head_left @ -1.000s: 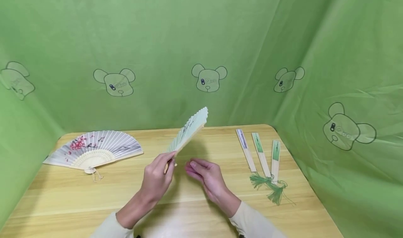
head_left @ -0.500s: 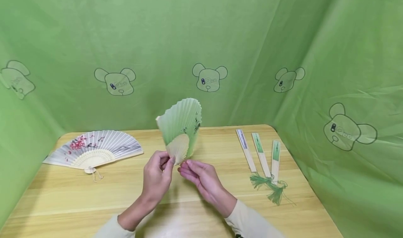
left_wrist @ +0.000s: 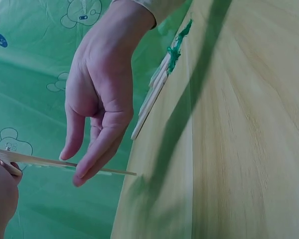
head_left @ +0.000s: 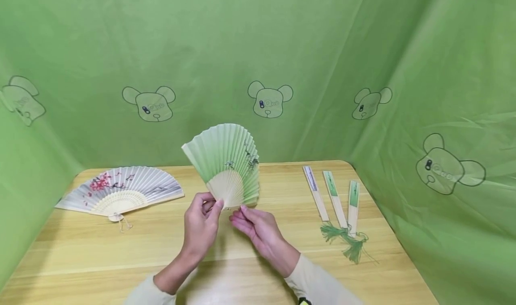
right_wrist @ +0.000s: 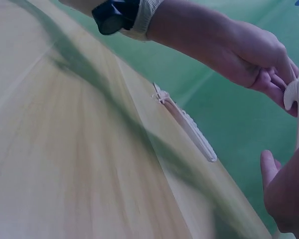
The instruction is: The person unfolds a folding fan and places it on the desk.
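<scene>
A spread green folding fan with a dark plant print stands upright above the table in the head view. My left hand pinches its pale ribs near the base, thumb in front. At the fan's lower right edge is my right hand, thumb and fingertips meeting the outer rib. In the left wrist view, the right hand's thumb and fingers lie on either side of the thin edge-on fan. The right wrist view has the left hand at the fan's pivot end.
An open white fan with red blossoms lies at the table's left. Several closed fans, one purple and others green, lie at the right, with green tassels. Green cloth walls surround the wooden table.
The green fan has turned from nearly edge-on to face the head camera, its left edge swinging left. My right hand, apart from it a second ago, now meets its lower right edge.
</scene>
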The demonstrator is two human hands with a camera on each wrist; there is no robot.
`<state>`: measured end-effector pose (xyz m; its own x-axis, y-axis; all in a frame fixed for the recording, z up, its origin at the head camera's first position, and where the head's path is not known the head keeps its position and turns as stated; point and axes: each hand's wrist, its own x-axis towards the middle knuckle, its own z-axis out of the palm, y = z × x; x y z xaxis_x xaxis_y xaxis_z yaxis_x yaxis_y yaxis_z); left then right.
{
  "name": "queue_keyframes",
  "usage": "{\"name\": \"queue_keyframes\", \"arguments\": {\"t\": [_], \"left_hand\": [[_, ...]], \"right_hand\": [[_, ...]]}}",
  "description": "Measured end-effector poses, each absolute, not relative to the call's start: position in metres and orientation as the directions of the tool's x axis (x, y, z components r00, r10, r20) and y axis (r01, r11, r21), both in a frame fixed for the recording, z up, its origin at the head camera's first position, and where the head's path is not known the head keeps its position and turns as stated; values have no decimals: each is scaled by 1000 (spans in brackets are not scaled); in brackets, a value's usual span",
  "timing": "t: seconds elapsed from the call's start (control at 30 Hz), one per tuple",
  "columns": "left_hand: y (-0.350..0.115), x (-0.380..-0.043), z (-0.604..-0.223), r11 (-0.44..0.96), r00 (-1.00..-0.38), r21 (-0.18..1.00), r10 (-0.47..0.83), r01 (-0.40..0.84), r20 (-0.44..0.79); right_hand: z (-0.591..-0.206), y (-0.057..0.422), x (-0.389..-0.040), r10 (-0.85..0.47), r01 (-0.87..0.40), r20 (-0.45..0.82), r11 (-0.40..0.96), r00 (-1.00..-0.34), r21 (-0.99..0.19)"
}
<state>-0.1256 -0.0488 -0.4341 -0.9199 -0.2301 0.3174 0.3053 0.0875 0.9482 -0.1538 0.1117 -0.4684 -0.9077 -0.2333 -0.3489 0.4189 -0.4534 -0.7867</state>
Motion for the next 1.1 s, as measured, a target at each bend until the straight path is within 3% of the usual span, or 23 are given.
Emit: {"name": "queue_keyframes", "arguments": {"t": [0.33,1.1], "left_hand": [[-51,-129,-436,-64,-950,975,-247,212,190],[-66,-145,-449,-341,-952,930,-305,133,25]], "right_hand": [[-476,119,-164,-181,405,-371,-565,-911,-718],[-470,130,-186,-29,244,-278,-574,-960,-782]]}}
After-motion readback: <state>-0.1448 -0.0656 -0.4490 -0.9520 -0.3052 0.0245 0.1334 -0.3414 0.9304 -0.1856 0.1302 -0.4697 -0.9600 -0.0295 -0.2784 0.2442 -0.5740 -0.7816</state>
